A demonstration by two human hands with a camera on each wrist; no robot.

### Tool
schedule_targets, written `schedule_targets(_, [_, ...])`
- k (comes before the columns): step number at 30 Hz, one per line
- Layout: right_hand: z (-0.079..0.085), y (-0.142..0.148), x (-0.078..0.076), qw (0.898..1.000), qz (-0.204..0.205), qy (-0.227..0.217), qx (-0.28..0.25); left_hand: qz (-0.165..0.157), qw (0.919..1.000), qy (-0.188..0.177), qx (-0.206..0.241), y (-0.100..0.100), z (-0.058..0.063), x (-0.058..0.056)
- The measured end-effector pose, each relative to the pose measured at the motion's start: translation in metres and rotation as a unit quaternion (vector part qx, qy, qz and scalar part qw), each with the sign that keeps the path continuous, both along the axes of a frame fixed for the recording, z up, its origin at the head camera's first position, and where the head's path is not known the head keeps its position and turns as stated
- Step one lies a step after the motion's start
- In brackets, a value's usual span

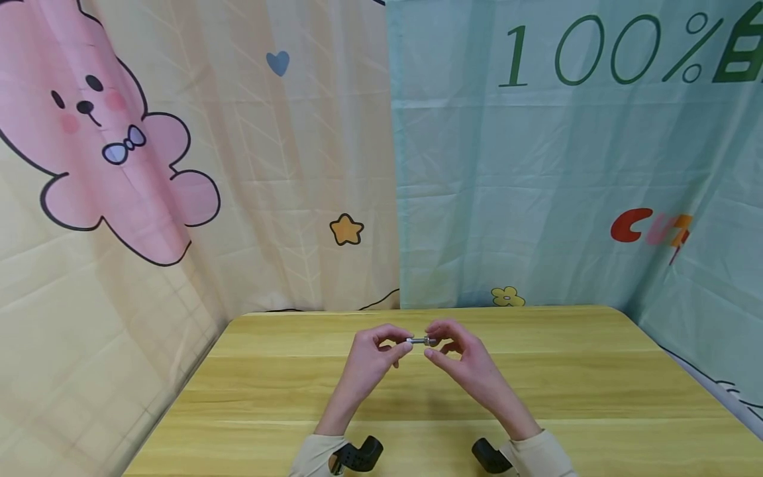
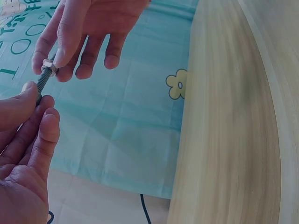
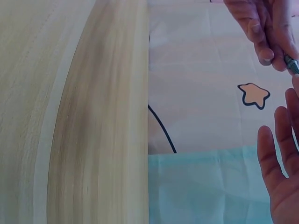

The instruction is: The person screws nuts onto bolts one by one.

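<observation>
A small metal bolt (image 1: 417, 341) lies sideways between both hands, a little above the table; its thread (image 2: 44, 80) shows in the left wrist view. My left hand (image 1: 371, 361) pinches one end of it between thumb and fingertips, which hide that end. Toward the other end sits a hex nut (image 2: 49, 65). Around the nut stand the thumb and index finger of my right hand (image 1: 463, 361); the head view shows a slight gap on either side. In the right wrist view the bolt (image 3: 292, 64) is partly cut off at the edge, with the right fingers loosely extended below it.
Both hands work over a light wooden table (image 1: 268, 397). Behind it hang a cream curtain (image 1: 238, 265) with a pink bear and a light blue curtain (image 1: 554, 232) with lettering. Black wrist devices (image 1: 360, 454) sit by the sleeves.
</observation>
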State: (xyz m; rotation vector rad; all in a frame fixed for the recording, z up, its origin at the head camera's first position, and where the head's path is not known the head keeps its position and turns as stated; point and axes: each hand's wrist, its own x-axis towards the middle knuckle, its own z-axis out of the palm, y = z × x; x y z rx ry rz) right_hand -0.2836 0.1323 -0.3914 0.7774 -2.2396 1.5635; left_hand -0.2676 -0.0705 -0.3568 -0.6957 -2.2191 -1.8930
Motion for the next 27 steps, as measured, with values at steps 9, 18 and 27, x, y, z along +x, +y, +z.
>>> schedule_targets(9, [-0.001,0.0,0.0,1.0,-0.002,-0.005,0.01,0.0,1.0,-0.006,-0.007,0.0,-0.005,-0.006])
schedule_targets(18, [-0.001,0.0,0.0,0.999,-0.012,-0.032,0.019,-0.002,1.0,0.002,-0.004,0.0,-0.024,-0.021])
schedule_targets(27, [0.0,-0.001,0.002,0.994,-0.052,-0.098,0.015,-0.001,0.9998,0.015,-0.009,0.001,-0.025,-0.02])
